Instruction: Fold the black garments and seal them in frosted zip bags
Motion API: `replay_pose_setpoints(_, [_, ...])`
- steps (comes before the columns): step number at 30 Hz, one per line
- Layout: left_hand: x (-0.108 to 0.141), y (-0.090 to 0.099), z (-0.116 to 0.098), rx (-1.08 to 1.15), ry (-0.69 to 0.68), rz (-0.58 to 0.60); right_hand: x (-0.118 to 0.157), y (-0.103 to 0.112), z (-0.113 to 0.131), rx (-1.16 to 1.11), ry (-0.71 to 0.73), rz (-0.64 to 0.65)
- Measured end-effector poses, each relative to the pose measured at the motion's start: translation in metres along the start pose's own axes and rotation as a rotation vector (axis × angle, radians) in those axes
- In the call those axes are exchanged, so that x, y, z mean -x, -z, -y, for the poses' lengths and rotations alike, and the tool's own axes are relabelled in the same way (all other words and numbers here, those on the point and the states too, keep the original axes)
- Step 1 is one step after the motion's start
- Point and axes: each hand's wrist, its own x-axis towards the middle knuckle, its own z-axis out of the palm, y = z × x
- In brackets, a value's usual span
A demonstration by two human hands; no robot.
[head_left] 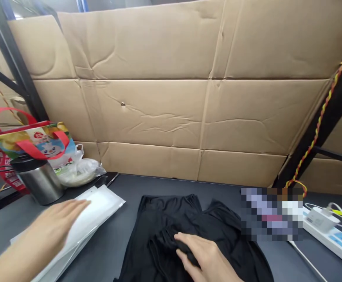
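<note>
A black garment [168,213] lies spread on the dark table in front of me, with part of its cloth bunched up near the middle. My right hand [207,256] is closed around that bunched cloth, its thumb and fingers curled about a dark fold. To the left rests a stack of flat white plastic bags [102,209]. My left hand [55,223], slightly blurred, is over the bags with its fingers stretched out; whether it touches them I cannot tell.
A steel cup [40,180], a red-handled carrier bag [31,141] and a clear plastic bag [78,170] stand at the left. On the right are a power strip [332,235] with a charger and a pixelated item [267,217]. A cardboard wall [159,105] closes off the back.
</note>
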Motion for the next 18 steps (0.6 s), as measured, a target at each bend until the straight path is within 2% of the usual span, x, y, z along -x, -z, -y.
replay_pose_setpoints(1, [-0.011,-0.006,-0.025,0.066,-0.056,0.093,-0.002,0.003,0.001,-0.039,-0.089,-0.028])
replay_pose_setpoints(2, [-0.020,-0.013,-0.051,0.153,-0.051,0.172,-0.004,0.008,0.001,-0.070,-0.190,-0.064])
replay_pose_setpoints(3, [-0.026,-0.023,-0.078,0.244,-0.045,0.307,-0.005,0.013,-0.001,-0.089,-0.293,-0.107])
replay_pose_setpoints(5, [-0.035,-0.042,-0.124,0.346,0.040,0.494,-0.007,0.023,-0.008,-0.114,-0.462,-0.209])
replay_pose_setpoints(6, [-0.037,-0.051,-0.140,0.374,0.081,0.566,-0.008,0.028,-0.012,-0.131,-0.515,-0.257])
replay_pose_setpoints(8, [-0.040,-0.064,-0.160,0.378,0.157,0.636,-0.008,0.035,-0.021,-0.162,-0.552,-0.316])
replay_pose_setpoints(11, [-0.043,-0.073,-0.163,0.374,0.198,0.678,-0.010,0.038,-0.025,-0.122,-0.522,-0.234])
replay_pose_setpoints(14, [-0.052,-0.072,-0.151,0.482,0.163,0.663,-0.014,0.037,-0.020,-0.054,-0.488,-0.151])
replay_pose_setpoints(18, [-0.068,-0.067,-0.120,0.713,0.212,0.614,-0.015,0.046,-0.024,-0.022,-0.544,-0.256])
